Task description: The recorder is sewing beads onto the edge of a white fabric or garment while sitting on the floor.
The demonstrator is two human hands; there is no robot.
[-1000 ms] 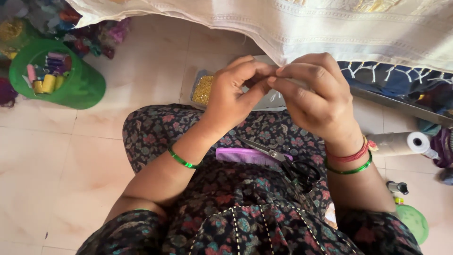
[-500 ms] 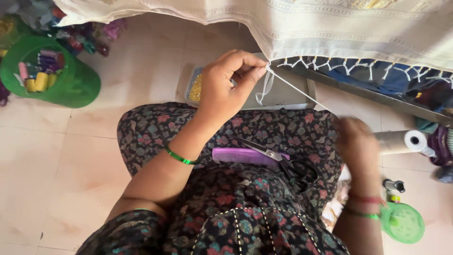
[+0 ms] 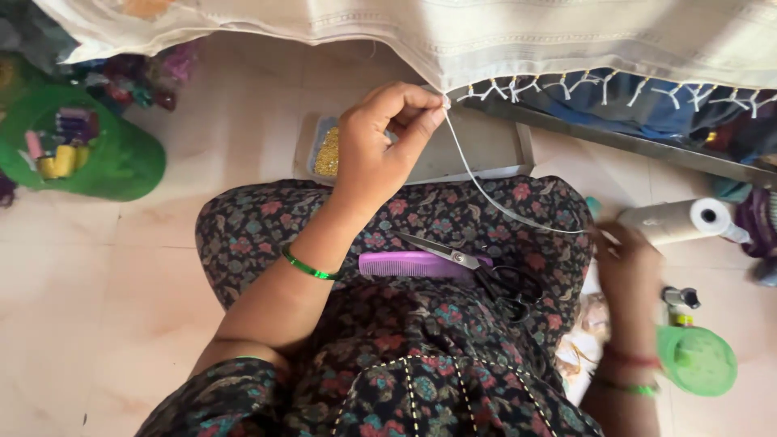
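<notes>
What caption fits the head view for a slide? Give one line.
Left hand pinches a white thread at the fringed cloth edge; right hand draws it down beside the lap.

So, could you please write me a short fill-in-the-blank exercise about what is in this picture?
1. The left hand pinches the fringed edge of the cream ____.
2. A white thread runs from it to the ____ hand.
3. On the lap, the scissors lie beside a purple ____.
4. The left wrist wears a ____ bangle.

Missing words: cloth; right; comb; green
</notes>
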